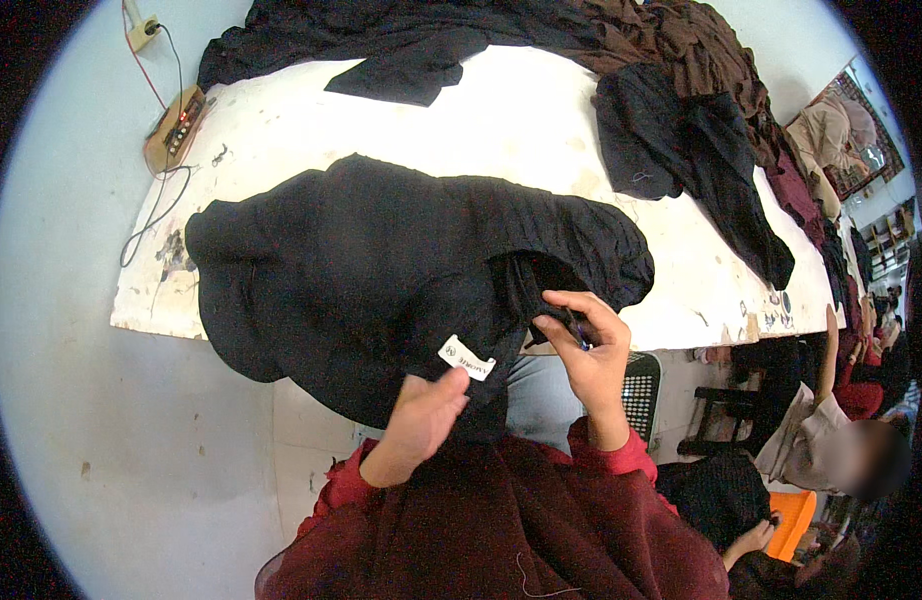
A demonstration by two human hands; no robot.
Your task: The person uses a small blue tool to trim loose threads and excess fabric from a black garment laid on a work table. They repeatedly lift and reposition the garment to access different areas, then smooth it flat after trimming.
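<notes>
A black garment (361,250) lies bunched over the front of the white table, and its near part hangs over the edge towards my lap. On it sits a small white label (467,357) with dark print. My left hand (426,420) is slightly blurred, its fingers stretched out flat at the label's lower edge. To the right, my right hand (593,350) is curled beside a fold of the garment, thumb and forefinger bent towards each other. A small dark thing with a blue-violet part shows in its fingers, mostly hidden by the hand.
Dark and brown cloth (671,40) is heaped along the table's far side. Another black garment (691,150) lies at right. A brown control box (175,130) with a cable stands at the left edge. People work at right, near an orange chair (791,525).
</notes>
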